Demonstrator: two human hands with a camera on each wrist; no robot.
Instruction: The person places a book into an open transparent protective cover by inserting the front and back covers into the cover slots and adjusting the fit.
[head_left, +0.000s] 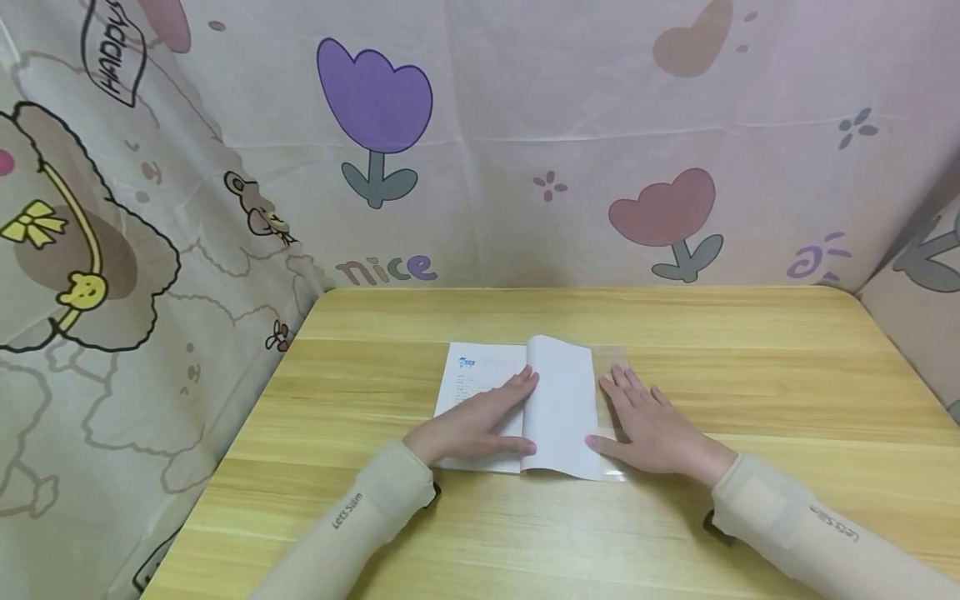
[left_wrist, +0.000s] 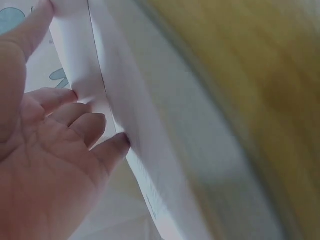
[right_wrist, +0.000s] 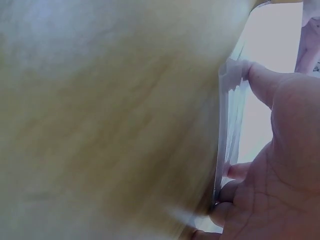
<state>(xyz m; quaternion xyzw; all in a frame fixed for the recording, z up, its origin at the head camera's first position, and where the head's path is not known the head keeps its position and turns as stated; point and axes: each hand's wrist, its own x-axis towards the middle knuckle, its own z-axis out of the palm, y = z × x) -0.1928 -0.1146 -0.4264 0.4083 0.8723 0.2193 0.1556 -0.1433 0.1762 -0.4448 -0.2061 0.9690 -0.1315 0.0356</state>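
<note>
An open booklet (head_left: 491, 362) with a blue mark and small printed lines lies on the table, its blank white leaf (head_left: 561, 408) bowed up slightly on the right. From under that leaf a strip of clear plastic cover (head_left: 609, 358) sticks out. My left hand (head_left: 480, 421) rests across the printed page, thumb and fingers spread, tips at the fold. On the other side my right hand (head_left: 652, 429) lies over the plastic, its thumb touching the leaf's right edge. In the right wrist view, the thumb and fingers of the right hand (right_wrist: 285, 160) are at the clear plastic (right_wrist: 230, 110).
The booklet lies on a wood-grain table (head_left: 360, 367) that reaches to a patterned cloth (head_left: 495, 92) at the back. More of this cloth (head_left: 172, 275) hangs along the left side, and some on the right.
</note>
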